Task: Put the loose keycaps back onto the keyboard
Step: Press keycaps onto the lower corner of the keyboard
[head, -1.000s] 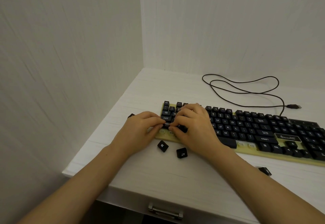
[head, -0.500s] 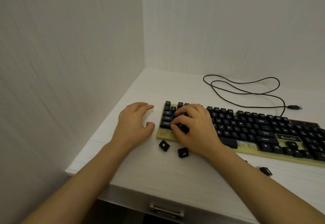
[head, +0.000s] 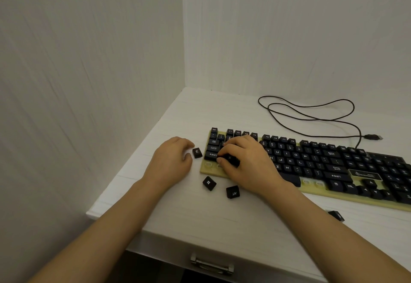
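Two loose keycaps (head: 209,183) before keyboard (head: 311,190), cable (head: 311,117) behind

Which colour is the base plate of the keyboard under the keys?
Pale yellow base plate, shown by the head view.

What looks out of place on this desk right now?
Four loose keycaps lie on the desk instead of on the keyboard, whose bottom row shows bare sockets. The keyboard's plug lies unconnected.
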